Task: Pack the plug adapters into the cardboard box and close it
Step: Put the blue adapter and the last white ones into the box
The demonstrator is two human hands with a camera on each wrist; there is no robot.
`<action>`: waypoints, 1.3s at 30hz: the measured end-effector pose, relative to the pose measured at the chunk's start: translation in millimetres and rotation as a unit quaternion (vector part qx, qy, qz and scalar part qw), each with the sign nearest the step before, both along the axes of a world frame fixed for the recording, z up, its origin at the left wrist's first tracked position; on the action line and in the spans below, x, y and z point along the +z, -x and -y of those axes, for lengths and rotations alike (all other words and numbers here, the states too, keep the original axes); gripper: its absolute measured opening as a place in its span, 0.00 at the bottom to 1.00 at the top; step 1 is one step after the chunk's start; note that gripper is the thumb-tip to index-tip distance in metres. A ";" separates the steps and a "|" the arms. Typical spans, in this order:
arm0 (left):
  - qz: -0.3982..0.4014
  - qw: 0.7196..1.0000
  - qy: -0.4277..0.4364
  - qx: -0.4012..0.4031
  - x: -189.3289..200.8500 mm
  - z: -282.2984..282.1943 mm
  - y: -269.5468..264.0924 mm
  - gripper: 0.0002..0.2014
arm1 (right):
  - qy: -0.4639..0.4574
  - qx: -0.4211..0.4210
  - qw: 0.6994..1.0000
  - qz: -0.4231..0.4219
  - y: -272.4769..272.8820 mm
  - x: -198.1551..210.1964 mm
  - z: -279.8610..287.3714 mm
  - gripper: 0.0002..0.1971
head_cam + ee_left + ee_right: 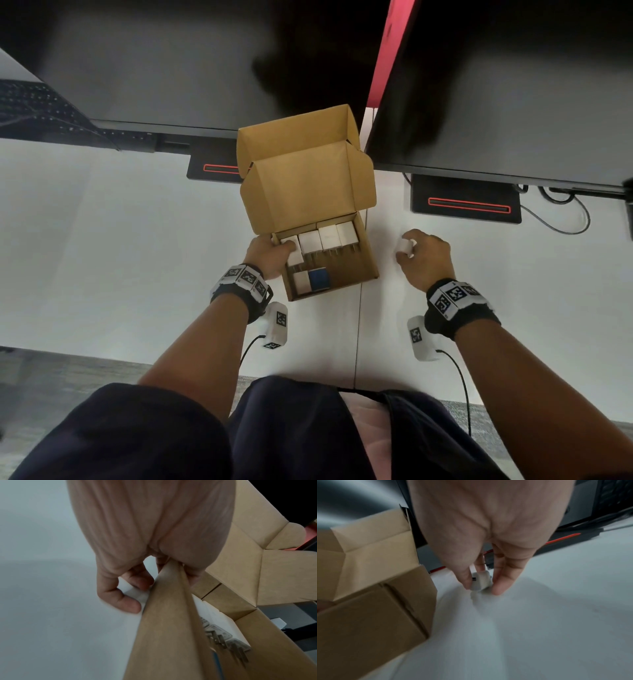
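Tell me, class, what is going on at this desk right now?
A person is packing plug adapters into an open cardboard box on a white desk. The left hand grips the box's left wall, thumb inside by the white adapters. A blue adapter lies nearer the front. The right hand pinches one more white adapter at the desk surface, right of the box. The lid stands open.
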State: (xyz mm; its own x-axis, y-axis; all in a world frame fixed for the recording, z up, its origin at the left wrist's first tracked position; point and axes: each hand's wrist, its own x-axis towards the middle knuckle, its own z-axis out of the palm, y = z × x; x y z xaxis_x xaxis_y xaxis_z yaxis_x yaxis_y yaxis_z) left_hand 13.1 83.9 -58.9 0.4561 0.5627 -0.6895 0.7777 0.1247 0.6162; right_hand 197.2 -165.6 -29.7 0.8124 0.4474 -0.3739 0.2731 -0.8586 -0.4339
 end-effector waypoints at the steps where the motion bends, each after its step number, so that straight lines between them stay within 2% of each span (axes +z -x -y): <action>1: 0.004 1.000 0.002 0.002 0.5 0.0 0.1 0.07 | -0.026 -0.006 1.000 0.009 2.8 3.4 0.2 0.18; 4: 0.010 1.000 0.009 0.004 0.5 0.0 0.7 0.07 | -0.124 0.017 0.991 0.042 19.4 22.7 -0.5 0.20; 7: 0.019 1.000 0.014 0.009 1.7 0.7 0.9 0.06 | -0.173 0.129 0.977 -0.003 38.5 42.0 -10.4 0.18; 11: 0.027 1.000 0.007 0.013 2.5 1.7 1.5 0.05 | -0.068 0.292 0.953 -0.050 53.5 41.8 -42.7 0.14; 16: 0.026 1.000 0.007 0.014 3.1 2.1 2.2 0.05 | 0.061 0.351 0.934 -0.040 64.5 29.6 -80.5 0.15; 23: 0.046 0.997 0.038 0.038 9.8 4.0 4.0 0.04 | 0.112 0.350 0.927 -0.071 62.1 17.7 -89.7 0.14; 30: 0.032 0.998 0.035 0.037 11.3 3.3 0.7 0.11 | 0.076 0.286 0.951 -0.092 55.8 15.2 -79.7 0.19; 35: 0.039 0.998 0.043 0.035 17.1 3.7 2.5 0.11 | 0.076 0.283 0.952 -0.093 61.9 15.7 -76.2 0.17; 37: 0.059 0.995 0.068 0.047 21.2 2.4 5.7 0.14 | 0.028 0.264 0.962 -0.069 63.4 22.6 -74.5 0.15; 39: 0.087 0.987 0.119 0.070 25.8 0.7 14.2 0.25 | -0.074 0.187 0.979 -0.022 61.8 35.9 -69.5 0.07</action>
